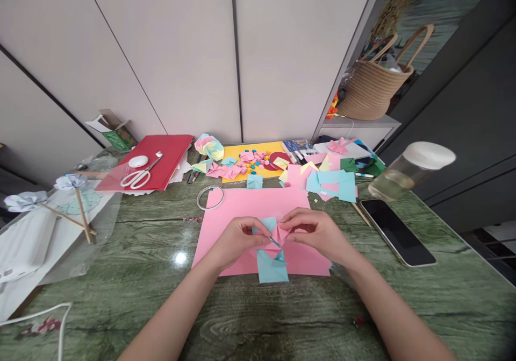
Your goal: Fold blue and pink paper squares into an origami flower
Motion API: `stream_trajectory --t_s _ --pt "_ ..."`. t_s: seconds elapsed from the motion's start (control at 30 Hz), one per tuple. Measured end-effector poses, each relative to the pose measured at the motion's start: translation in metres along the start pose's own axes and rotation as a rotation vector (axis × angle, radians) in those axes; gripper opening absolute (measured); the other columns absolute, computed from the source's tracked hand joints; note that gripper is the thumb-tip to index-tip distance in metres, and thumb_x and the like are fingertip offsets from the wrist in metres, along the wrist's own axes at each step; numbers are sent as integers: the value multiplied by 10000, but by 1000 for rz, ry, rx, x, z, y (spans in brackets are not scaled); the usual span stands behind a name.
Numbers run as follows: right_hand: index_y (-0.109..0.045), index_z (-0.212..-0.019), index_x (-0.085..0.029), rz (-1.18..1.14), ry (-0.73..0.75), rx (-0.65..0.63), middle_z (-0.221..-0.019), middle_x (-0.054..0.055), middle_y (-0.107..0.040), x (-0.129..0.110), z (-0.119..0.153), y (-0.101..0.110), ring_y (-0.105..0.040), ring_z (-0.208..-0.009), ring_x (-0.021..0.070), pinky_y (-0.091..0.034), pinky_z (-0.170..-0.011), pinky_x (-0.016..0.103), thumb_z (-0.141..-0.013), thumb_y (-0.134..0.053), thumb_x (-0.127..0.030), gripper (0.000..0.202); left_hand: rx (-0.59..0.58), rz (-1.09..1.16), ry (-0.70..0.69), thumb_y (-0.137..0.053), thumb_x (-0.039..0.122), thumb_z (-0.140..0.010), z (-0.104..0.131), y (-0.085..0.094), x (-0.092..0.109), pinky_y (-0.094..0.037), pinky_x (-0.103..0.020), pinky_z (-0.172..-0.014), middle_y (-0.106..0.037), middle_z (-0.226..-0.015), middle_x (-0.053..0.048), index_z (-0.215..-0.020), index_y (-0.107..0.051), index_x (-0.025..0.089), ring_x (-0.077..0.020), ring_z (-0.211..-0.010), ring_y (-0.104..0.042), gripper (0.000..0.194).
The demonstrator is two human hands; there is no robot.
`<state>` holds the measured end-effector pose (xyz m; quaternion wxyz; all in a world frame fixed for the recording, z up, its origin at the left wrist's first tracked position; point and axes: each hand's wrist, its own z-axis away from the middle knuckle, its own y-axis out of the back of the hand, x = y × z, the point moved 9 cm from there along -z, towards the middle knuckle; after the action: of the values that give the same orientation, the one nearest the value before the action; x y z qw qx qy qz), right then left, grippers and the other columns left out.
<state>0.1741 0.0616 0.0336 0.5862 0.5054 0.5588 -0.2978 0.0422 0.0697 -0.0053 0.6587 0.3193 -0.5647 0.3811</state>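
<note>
Both my hands meet over a sheet of pink paper (226,226) on the table. Between them is a folded paper piece (278,237), pink with light blue parts. Thumb and forefinger of my left hand (244,237) pinch its left side, at a narrow blue fold. On the upper right, my right hand (314,232) pinches a pink point of the same piece. A light blue paper square (273,268) sticks out below, over the sheet's front edge; whether it is joined to the piece I cannot tell. Fingertips hide part of the folds.
Behind the sheet lie a tape roll (210,198), paper scraps (332,183) and small folded pieces on yellow paper (229,154). Scissors (139,175) rest on a red folder (169,156). To the right are a phone (397,232) and a lidded bottle (411,170); paper flowers (70,182) lie left.
</note>
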Motion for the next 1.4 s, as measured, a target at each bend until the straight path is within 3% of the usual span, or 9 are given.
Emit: stream_trajectory --t_s 0.23,0.33,0.43,0.53,0.83,1.17,1.4 --pt "-647 -908 -278 425 116 111 -1122 37 -556 -19 4 1 -520 -1019 205 -421 -892 376 -707 -631 -215 211 61 -161 -44 -638 246 -667 1 4 8 -411 -235 -593 -641 -722 -31 -729 -639 154 -126 -633 -539 111" --pt "-616 -992 -279 550 265 129 -1054 51 -573 -30 7 -7 -499 -993 198 -442 -843 373 -750 -577 -180 265 48 -168 -42 -630 232 -671 2 1 10 -408 -227 -582 -649 -731 -29 -723 -642 151 -117 -619 -532 97" --pt "-634 -952 -280 639 459 162 -964 48 -602 -43 13 -15 -481 -931 191 -458 -782 360 -771 -553 -143 241 44 -190 -46 -628 227 -673 3 -1 13 -406 -223 -574 -657 -729 -30 -722 -651 150 -115 -615 -532 95" --pt "-654 -902 -294 659 558 215 -923 37 -621 -50 18 -17 -468 -899 188 -457 -763 357 -767 -567 -123 234 33 -183 -43 -630 233 -675 4 -1 13 -420 -233 -589 -662 -718 -35 -723 -653 147 -127 -632 -552 102" --pt "-677 -817 -280 363 365 281 -853 35 -608 -31 11 -2 -525 -869 180 -467 -725 346 -784 -551 -159 179 47 -95 -42 -661 266 -646 5 0 13 -451 -250 -580 -660 -688 -36 -708 -648 147 -147 -620 -592 136" --pt "-672 -838 -270 408 378 246 -855 38 -606 -33 12 -5 -521 -867 178 -464 -731 341 -776 -562 -156 171 23 -37 -22 -664 230 -642 4 -2 11 -463 -267 -612 -645 -665 -25 -690 -636 146 -153 -627 -603 102" --pt "-669 -825 -259 440 356 291 -818 36 -596 -32 12 -7 -520 -843 175 -463 -721 336 -775 -566 -163 149 24 -36 -18 -644 198 -655 3 -4 8 -457 -266 -626 -633 -669 -22 -686 -638 146 -139 -621 -578 60"
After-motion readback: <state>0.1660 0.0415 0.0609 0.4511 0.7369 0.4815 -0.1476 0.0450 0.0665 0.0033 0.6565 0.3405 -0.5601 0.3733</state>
